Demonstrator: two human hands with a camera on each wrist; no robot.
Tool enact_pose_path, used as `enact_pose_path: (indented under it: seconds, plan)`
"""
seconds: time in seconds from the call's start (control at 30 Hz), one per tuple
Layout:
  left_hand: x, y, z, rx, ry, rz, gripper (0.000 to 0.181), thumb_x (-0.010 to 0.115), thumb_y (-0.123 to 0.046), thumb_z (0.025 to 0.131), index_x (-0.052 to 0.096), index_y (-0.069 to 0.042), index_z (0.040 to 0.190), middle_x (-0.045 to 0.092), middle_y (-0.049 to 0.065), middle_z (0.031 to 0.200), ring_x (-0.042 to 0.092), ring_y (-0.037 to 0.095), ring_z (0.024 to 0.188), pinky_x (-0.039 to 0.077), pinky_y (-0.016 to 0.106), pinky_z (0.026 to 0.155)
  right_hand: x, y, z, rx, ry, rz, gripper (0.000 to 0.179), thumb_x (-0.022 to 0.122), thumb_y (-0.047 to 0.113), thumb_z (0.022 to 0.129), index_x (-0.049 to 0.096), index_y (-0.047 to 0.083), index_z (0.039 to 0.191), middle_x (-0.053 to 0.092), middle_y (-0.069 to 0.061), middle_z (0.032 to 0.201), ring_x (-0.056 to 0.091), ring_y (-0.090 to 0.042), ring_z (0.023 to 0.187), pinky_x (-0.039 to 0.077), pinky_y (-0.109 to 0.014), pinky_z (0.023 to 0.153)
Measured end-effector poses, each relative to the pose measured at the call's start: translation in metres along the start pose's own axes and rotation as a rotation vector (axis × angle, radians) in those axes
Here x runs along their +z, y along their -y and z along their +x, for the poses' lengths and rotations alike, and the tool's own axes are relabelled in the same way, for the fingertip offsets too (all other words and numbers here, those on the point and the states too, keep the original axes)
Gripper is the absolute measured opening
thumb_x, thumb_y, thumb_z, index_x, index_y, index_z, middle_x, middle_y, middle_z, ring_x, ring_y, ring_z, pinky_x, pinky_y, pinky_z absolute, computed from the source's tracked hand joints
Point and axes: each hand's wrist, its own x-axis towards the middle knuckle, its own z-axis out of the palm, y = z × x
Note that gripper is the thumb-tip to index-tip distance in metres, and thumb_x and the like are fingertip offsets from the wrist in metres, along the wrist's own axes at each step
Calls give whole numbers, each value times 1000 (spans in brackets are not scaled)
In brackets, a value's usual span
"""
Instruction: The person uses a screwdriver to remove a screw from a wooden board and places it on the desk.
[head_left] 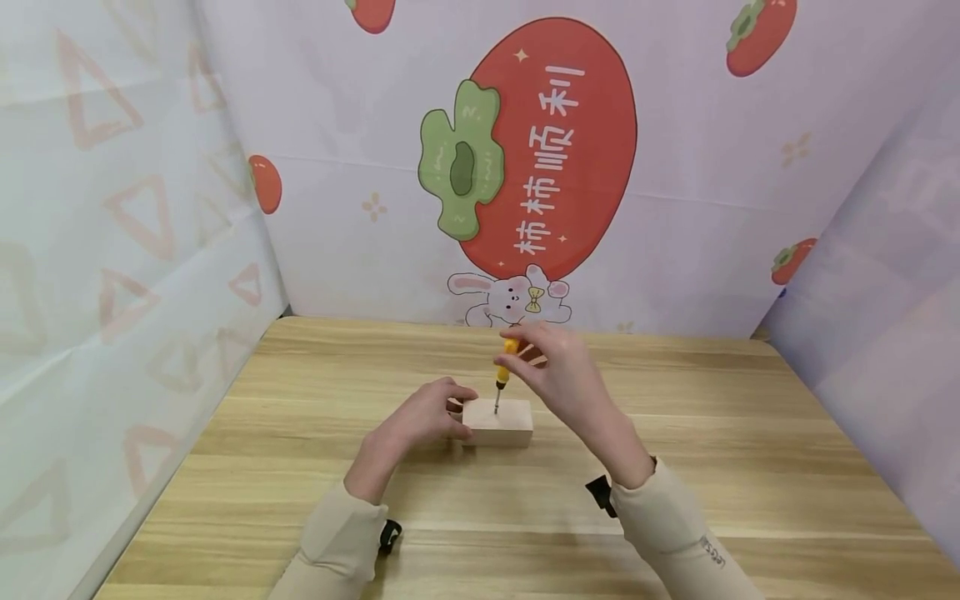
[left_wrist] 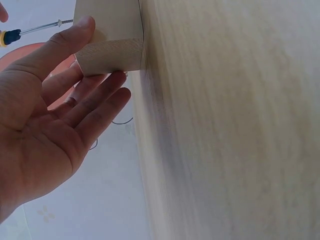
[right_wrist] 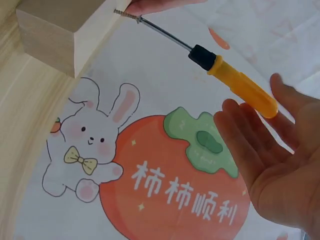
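Note:
A pale wooden block [head_left: 498, 433] lies on the table, and my left hand [head_left: 423, 414] grips its left end, thumb on the near side and fingers on the far side. Upright over the block's top stands a screwdriver [right_wrist: 240, 82] with a yellow handle and black collar. Its tip meets the head of a screw [right_wrist: 127, 15], whose threaded shank shows above the wood. My right hand [head_left: 564, 367] holds the handle's upper end between thumb and fingers. In the right wrist view the other fingers [right_wrist: 240, 135] spread loosely beside the handle.
The wood-grain table [head_left: 675, 467] reaches back to a printed cloth wall [head_left: 697, 267] with fruit and a rabbit. More cloth [head_left: 150, 250] hangs along the left side. Black straps [head_left: 602, 495] sit at the sleeve cuffs.

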Motion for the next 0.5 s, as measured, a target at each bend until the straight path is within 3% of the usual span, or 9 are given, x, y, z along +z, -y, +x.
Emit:
enact_pose_path:
  seconds: [0.17, 0.5]
  plan:
    - [0, 1, -1, 1, 4, -5, 58, 86, -16, 75, 66, -7, 128, 62, 4, 113, 67, 28, 112, 56, 40, 96, 6, 4, 0, 47, -52, -4, 28, 79, 13, 84, 68, 4, 108, 72, -4, 88, 70, -12, 72, 61, -24, 67]
    - [-1, -1, 0, 7, -1, -6, 58, 87, -15, 73, 67, -7, 127, 62, 4, 111, 68, 27, 110, 57, 38, 95, 5, 11, 0, 109, -20, 107, 18, 74, 6, 86, 67, 4, 103, 73, -4, 89, 70, -11, 75, 61, -23, 71]
